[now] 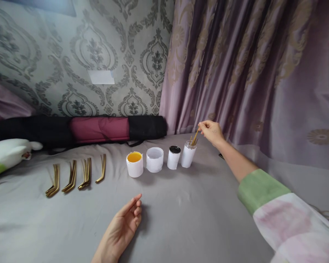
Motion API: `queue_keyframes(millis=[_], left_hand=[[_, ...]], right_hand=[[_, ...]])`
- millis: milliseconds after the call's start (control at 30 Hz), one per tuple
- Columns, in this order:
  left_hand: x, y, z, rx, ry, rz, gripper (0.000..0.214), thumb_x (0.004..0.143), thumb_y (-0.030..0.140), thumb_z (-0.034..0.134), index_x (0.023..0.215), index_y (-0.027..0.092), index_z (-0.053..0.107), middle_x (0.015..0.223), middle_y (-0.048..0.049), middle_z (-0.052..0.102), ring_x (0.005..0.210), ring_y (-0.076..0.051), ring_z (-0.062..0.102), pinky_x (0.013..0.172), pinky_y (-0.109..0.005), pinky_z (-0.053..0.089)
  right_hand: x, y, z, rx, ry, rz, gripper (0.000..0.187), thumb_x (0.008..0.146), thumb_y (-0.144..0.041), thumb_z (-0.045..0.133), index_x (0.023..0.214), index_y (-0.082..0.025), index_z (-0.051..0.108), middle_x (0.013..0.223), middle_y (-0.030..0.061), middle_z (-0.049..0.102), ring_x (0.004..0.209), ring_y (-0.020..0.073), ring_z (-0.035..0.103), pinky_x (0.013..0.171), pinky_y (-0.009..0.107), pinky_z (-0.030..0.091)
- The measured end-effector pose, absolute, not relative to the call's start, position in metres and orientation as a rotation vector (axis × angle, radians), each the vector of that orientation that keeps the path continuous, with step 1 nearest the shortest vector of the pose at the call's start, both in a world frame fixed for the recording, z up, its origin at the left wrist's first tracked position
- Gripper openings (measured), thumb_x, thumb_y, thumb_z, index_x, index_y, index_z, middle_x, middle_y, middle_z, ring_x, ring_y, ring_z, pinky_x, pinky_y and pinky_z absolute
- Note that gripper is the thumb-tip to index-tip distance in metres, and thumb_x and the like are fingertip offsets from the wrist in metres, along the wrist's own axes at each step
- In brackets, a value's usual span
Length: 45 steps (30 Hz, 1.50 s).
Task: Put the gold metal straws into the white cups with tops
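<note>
My right hand [212, 132] is closed in a pinch on the upper end of a gold metal straw [196, 135]. The straw's lower part goes into a tall white-wrapped glass jar [188, 156], where several other thin gold straws stand. My left hand [126, 223] rests near the front middle, fingers loosely curled and nothing visible in it. Left of the jar stand a white-wrapped container with a black top [173, 159], a white-wrapped cup [154, 160] and another white cup [135, 168] with yellow-orange inside. Bundles of bent gold straws [69, 177] lie farther left.
Grey cloth [164, 212] covers the surface. A black and maroon roll-shaped bag [98, 128] lies along the wall. A white and green plush toy [8, 157] sits at the left edge. Purple curtains [235, 65] hang behind my right hand. A small dark object [221, 156] lies under my right forearm.
</note>
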<state>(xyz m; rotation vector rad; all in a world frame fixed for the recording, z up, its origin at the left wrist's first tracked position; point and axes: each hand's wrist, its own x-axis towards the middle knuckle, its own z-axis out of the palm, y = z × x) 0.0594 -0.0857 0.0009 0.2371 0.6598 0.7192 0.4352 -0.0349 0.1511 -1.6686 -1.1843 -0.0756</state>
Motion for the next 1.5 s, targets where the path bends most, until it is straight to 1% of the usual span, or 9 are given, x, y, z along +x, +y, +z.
queue_keyframes(millis=[233, 467, 667, 967, 1200, 1500], left_hand=[[0.059, -0.086, 0.002, 0.233, 0.670, 0.729, 0.022, 0.078, 0.009, 0.048, 0.099, 0.009, 0.053, 0.073, -0.0022, 0.051, 0.053, -0.005, 0.046, 0.045, -0.017, 0.042], [0.060, -0.086, 0.002, 0.227, 0.676, 0.725, 0.023, 0.077, 0.010, 0.049, 0.099, 0.009, 0.053, 0.073, -0.0022, 0.051, 0.054, -0.005, 0.045, 0.044, -0.017, 0.041], [0.060, -0.085, 0.002, 0.224, 0.677, 0.727, 0.022, 0.077, 0.009, 0.048, 0.098, 0.009, 0.053, 0.073, -0.0023, 0.050, 0.054, -0.005, 0.045, 0.045, -0.017, 0.042], [0.060, -0.085, 0.001, 0.225, 0.674, 0.729, 0.022, 0.077, 0.009, 0.049, 0.099, 0.008, 0.054, 0.073, -0.0023, 0.050, 0.054, -0.005, 0.045, 0.045, -0.017, 0.042], [0.060, -0.084, 0.000, 0.226, 0.660, 0.719, 0.021, 0.077, 0.009, 0.048, 0.098, 0.009, 0.054, 0.073, -0.0024, 0.051, 0.054, -0.005, 0.045, 0.045, -0.017, 0.042], [0.058, -0.084, -0.002, 0.222, 0.659, 0.721, 0.022, 0.077, 0.010, 0.048, 0.099, 0.009, 0.053, 0.074, -0.0024, 0.051, 0.054, -0.005, 0.045, 0.045, -0.017, 0.041]], right_hand=[[0.425, -0.037, 0.149, -1.678, -1.092, 0.045, 0.024, 0.071, -0.034, 0.052, 0.073, -0.013, 0.063, 0.064, 0.0035, 0.063, 0.045, 0.0066, 0.049, 0.044, 0.019, 0.039], [0.422, -0.039, 0.146, -1.738, -1.058, 0.139, 0.024, 0.070, -0.033, 0.053, 0.075, -0.012, 0.065, 0.068, 0.0048, 0.064, 0.051, 0.0074, 0.051, 0.049, 0.019, 0.041], [0.424, -0.038, 0.140, -1.790, -1.095, 0.109, 0.024, 0.070, -0.032, 0.053, 0.076, -0.013, 0.066, 0.071, 0.0053, 0.064, 0.055, 0.0099, 0.053, 0.052, 0.021, 0.040], [0.429, -0.034, 0.127, -1.801, -1.132, 0.092, 0.025, 0.069, -0.033, 0.052, 0.074, -0.014, 0.067, 0.071, 0.0044, 0.065, 0.064, 0.0134, 0.055, 0.061, 0.025, 0.041], [0.431, -0.033, 0.121, -1.791, -1.126, 0.129, 0.028, 0.068, -0.035, 0.053, 0.075, -0.013, 0.067, 0.072, 0.0058, 0.066, 0.065, 0.0144, 0.056, 0.062, 0.025, 0.041], [0.435, -0.030, 0.113, -1.763, -1.086, 0.187, 0.026, 0.065, -0.037, 0.056, 0.072, -0.015, 0.068, 0.075, 0.0061, 0.067, 0.074, 0.0171, 0.058, 0.067, 0.027, 0.042]])
